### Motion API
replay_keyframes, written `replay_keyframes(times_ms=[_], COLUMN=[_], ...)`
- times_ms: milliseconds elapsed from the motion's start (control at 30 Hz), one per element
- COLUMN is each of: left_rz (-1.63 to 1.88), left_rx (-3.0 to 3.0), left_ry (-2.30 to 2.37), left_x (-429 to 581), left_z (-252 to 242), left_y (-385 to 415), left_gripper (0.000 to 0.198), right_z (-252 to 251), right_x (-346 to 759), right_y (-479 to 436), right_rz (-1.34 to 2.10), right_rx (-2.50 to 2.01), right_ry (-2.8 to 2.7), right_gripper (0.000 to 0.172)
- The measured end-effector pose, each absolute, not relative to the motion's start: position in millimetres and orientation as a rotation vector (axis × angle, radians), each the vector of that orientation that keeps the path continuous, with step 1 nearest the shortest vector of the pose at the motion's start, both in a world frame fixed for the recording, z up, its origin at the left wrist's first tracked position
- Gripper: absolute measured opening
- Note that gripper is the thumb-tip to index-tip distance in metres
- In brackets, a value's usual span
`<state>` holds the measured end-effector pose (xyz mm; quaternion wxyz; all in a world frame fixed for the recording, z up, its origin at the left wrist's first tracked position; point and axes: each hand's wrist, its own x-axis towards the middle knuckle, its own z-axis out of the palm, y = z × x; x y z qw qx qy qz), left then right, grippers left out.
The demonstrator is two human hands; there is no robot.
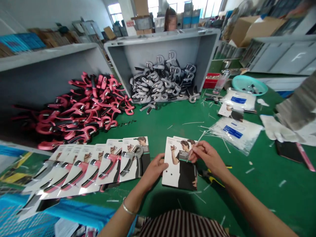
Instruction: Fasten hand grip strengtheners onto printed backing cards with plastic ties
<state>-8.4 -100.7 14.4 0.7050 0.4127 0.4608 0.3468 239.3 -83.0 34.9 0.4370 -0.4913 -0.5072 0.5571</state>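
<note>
A small stack of printed backing cards (170, 171) lies in front of me, showing a picture of a person in a black shirt and two small punched holes. My left hand (154, 169) grips the left edge of the stack, thumb on top and fingers curled. Between the fingertips of my right hand (206, 156) is a white cable tie (200, 137), held over the right side of the top card. Yellow-handled pliers (213, 177) lie partly under my right wrist. To the left, a fanned row of cards carries grey and pink hand grippers, the nearest being a grey hand grip (132, 159).
Pink hand grips (81, 108) spill from a tipped grey bin at left; grey ones (158, 82) fill another bin (160, 38) behind. Bags of cable ties (238, 131), a turquoise dish (249, 84) and white gloves (278, 128) lie at right. A person is beyond the bins.
</note>
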Motion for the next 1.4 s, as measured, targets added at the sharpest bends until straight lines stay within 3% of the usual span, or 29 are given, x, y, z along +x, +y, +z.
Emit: replay_keyframes(times_ms=[600,900,1133,1267,1400], left_rz=[0.828,1.079,0.812,0.679,0.375], left_rx=[0.932,0.801,1.395,1.710,1.865], left_ry=[1.097,1.161,1.372,1.486,1.585], left_x=[-20.8,2.3,9.6,2.0,-11.3], left_z=[17.3,-3.8,-2.9,11.5,28.7], left_y=[-99.5,-101.1,-99.4,-103.4,-112.8], left_gripper=[0.045,0.034,0.016,0.028,0.024], right_z=[-8.8,-23.3,-26.5,-24.3,-23.7], right_x=[184.8,181.9,184.2,185.0,185.8], right_y=[-100.0,-103.3,-105.2,-105.7,-104.8], right_rz=[1.000,0.863,0.912,0.930,0.961], right_rx=[-1.339,-1.276,-1.228,-1.182,-1.152], right_ry=[-1.437,-1.569,-1.501,-1.512,-1.507], right_gripper=[0.019,0.016,0.016,0.015,0.014])
